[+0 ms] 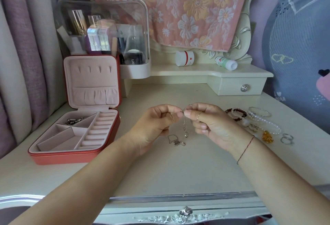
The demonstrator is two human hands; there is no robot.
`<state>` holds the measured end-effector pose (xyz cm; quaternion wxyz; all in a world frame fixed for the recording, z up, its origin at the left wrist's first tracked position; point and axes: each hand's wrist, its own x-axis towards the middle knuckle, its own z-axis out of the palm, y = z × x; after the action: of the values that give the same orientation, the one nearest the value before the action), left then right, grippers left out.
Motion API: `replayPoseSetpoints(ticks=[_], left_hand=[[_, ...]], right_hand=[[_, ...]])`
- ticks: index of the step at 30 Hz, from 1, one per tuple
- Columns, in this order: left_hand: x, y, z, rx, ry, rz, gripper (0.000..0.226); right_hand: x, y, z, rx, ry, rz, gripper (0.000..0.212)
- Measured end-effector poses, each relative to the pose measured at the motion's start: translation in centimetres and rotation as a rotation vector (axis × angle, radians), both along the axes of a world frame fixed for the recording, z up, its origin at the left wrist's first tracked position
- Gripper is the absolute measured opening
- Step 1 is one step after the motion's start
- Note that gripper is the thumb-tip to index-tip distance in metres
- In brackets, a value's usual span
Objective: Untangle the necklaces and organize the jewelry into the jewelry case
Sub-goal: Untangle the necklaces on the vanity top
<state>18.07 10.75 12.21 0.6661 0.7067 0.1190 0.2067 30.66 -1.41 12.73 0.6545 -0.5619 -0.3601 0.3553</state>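
Closest to you is the dresser's front drawer with its silver flower knob [185, 211], then the cream tabletop [178, 171] your forearms reach over.

Both hands are up off the surface, near the middle. Your left hand [157, 123] and right hand [210, 123] each pinch the top of a thin silver necklace [184, 123] between thumb and fingertip, with the other fingers curled in. The chain hangs straight down between them with a little pendant [186, 133] at the bottom. There's a thin ring on one right finger and a red string [245, 149] on that wrist.

Just below the hands a second silver chain [175, 141] lies in a loose heap on the table.

Off to your left is the jewelry case [71, 155], coral outside and pink velvet inside. It's open with the lid standing up. Its ring rolls run down the right side, and some silver pieces [75, 120] sit in the back-left compartment.

On your right there's a cluster:
- a dark red bead bracelet [238, 115]
- a pearl bracelet [269, 123]
- a silver bangle [259, 111]
- a gold piece [267, 136]
- two silver rings [287, 138]

Further back a raised shelf has a small drawer [232, 89]. On the shelf are a white jar [184, 58], a tipped-over bottle [226, 63] and a clear cosmetics organizer [103, 28]. A pink floral towel [187, 10] hangs behind, with curtains [21, 46] to the left and a grey-blue plush [300, 46] to the right.
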Motion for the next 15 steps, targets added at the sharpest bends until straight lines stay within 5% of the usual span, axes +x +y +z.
replayPoseSetpoints(ticks=[15], left_hand=[[0.15, 0.02, 0.03, -0.016, -0.024, 0.057, 0.007]], right_hand=[[0.32, 0.11, -0.29, 0.021, 0.044, 0.024, 0.018]])
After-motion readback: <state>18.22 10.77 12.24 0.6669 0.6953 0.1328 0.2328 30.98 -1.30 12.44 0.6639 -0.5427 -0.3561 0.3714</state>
